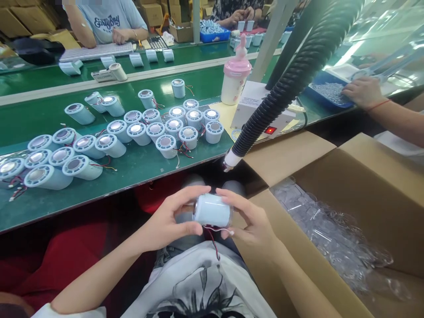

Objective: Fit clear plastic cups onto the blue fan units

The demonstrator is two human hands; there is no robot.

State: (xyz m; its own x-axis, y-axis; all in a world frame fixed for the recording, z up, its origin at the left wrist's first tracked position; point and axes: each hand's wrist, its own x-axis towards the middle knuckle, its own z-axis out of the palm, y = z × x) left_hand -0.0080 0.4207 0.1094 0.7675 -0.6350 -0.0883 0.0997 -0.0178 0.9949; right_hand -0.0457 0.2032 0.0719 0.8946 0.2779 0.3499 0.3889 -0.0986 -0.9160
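Observation:
Over my lap I hold a light blue cylindrical housing (pixel 213 210) on its side, with thin red, black and white wires hanging beneath it. Fingers and thumb of my left hand (pixel 174 214) close round its left end, where a dark rim shows. My right hand (pixel 253 216) grips the right end, where a clear plastic edge seems to surround it. Many like housings (pixel 174 126) stand or lean on the green bench (pixel 139 170) ahead, their round slotted ends up and wires trailing.
A black ribbed hose (pixel 285 84) with a white nozzle (pixel 232 159) slants down before a white box (pixel 255 106). An open carton (pixel 374 185) at right holds clear plastic pieces (pixel 327 238). A pink-lidded cup (pixel 236 79) stands behind. Co-workers' hands (pixel 364 93) are across and right.

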